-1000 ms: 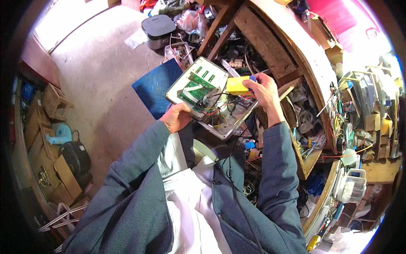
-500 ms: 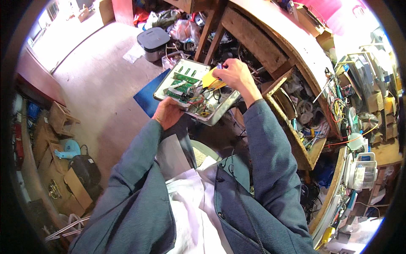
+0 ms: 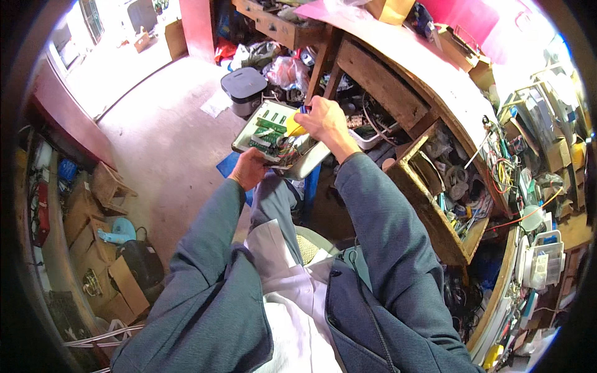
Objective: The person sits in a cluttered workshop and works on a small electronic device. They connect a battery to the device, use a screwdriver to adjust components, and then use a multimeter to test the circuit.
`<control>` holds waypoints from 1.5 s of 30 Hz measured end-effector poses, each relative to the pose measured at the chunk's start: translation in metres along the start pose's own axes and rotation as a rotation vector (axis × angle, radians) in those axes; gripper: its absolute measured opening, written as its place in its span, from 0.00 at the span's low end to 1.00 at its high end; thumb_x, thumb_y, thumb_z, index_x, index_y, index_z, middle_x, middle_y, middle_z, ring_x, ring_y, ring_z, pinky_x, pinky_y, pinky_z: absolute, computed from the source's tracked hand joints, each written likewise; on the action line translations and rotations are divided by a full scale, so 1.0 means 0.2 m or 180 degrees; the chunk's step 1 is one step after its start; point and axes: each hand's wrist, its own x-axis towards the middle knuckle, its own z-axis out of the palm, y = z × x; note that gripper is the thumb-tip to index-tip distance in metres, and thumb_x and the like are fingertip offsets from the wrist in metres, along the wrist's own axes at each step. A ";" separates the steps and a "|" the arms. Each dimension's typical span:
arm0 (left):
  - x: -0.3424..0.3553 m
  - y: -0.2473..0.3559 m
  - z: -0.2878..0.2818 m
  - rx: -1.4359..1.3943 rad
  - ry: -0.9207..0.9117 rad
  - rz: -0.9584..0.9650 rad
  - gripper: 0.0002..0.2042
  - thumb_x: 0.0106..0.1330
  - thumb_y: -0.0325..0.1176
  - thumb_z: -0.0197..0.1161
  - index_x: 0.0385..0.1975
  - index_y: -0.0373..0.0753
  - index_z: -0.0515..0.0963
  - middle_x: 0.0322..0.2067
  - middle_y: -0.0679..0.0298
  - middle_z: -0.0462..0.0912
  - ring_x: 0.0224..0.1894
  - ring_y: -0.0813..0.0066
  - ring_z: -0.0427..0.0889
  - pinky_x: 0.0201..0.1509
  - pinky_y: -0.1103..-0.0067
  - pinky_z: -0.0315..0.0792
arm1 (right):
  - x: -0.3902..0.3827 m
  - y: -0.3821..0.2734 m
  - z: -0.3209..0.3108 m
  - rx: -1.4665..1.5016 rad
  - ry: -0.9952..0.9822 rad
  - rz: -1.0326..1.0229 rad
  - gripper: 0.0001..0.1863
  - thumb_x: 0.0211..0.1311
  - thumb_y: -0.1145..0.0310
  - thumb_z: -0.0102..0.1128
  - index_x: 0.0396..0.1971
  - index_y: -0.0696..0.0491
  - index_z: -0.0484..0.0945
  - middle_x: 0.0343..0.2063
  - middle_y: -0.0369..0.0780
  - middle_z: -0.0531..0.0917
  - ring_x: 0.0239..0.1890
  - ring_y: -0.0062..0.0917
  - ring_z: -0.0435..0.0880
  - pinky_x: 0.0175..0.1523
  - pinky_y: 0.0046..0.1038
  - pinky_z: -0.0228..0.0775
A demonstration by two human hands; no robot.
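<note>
Pale concrete floor [image 3: 168, 112] is spreading away to the left of the left hand's fingers, running toward glaring light. Beyond the fingers of both hands, a dark lidded bin [image 3: 244, 86] is standing on that floor, with plastic bags [image 3: 289, 71] bunching up beside it. To the right of the right hand's fingers, a worn wooden bench [image 3: 404, 59] is curving past, and an open drawer [image 3: 429, 208] full of oddments is jutting out below it. Well to the left of the left fingers, a small wooden stand [image 3: 112, 186] is sitting above a piece of cardboard [image 3: 129, 289].

Between the two hands' fingers, an opened electronic device [image 3: 277, 140] is resting, showing an off-white inner panel [image 3: 251, 129] with green circuit boards [image 3: 264, 140]. Tangled wires [image 3: 288, 149] are crowding its middle, and a greyish shell half [image 3: 310, 163] is lying just below the right fingers. The left hand [image 3: 249, 169] is gripping the device's near edge, its fingers curling partly out of sight underneath. The right hand [image 3: 326, 123] is pinching a yellow block [image 3: 293, 127], its fingertips drawn close together around it; whether the block is touching the panel, I cannot tell.
</note>
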 end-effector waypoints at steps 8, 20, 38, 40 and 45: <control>0.07 -0.01 -0.10 0.0041 0.0025 0.0186 0.23 0.64 0.31 0.54 0.60 0.33 0.76 0.59 0.54 0.83 0.60 0.60 0.81 0.70 0.64 0.68 | 0.00 0.07 0.08 0.0136 0.0622 -0.0357 0.22 0.52 0.52 0.69 0.37 0.57 0.84 0.35 0.54 0.88 0.42 0.49 0.88 0.50 0.44 0.80; 0.08 0.04 -0.30 0.0084 0.0372 0.0469 0.20 0.65 0.33 0.56 0.56 0.35 0.79 0.54 0.59 0.84 0.54 0.64 0.81 0.63 0.66 0.72 | 0.03 -0.11 0.15 0.0851 0.0790 -0.0548 0.24 0.54 0.53 0.69 0.43 0.57 0.83 0.39 0.52 0.87 0.44 0.47 0.87 0.51 0.44 0.78; 0.00 0.11 -0.29 0.0098 0.0607 0.0676 0.21 0.67 0.39 0.56 0.57 0.38 0.79 0.57 0.58 0.85 0.58 0.64 0.82 0.68 0.66 0.71 | -0.06 -0.03 0.20 0.1427 0.1292 -0.0824 0.24 0.56 0.55 0.73 0.45 0.57 0.83 0.37 0.49 0.86 0.40 0.42 0.86 0.48 0.39 0.77; 0.03 0.12 -0.27 -0.0051 0.0599 0.0629 0.23 0.67 0.38 0.56 0.59 0.36 0.78 0.58 0.56 0.84 0.60 0.62 0.82 0.69 0.64 0.72 | -0.07 0.00 0.18 0.1388 0.1273 -0.0899 0.24 0.56 0.55 0.73 0.45 0.57 0.83 0.37 0.48 0.86 0.40 0.42 0.86 0.48 0.39 0.77; 0.01 0.13 -0.23 0.0063 0.0524 0.0395 0.25 0.68 0.41 0.56 0.62 0.35 0.76 0.58 0.54 0.84 0.59 0.60 0.83 0.69 0.60 0.73 | -0.13 0.00 0.17 0.1640 0.1165 -0.0940 0.24 0.56 0.54 0.74 0.45 0.56 0.83 0.36 0.48 0.85 0.39 0.41 0.86 0.47 0.39 0.77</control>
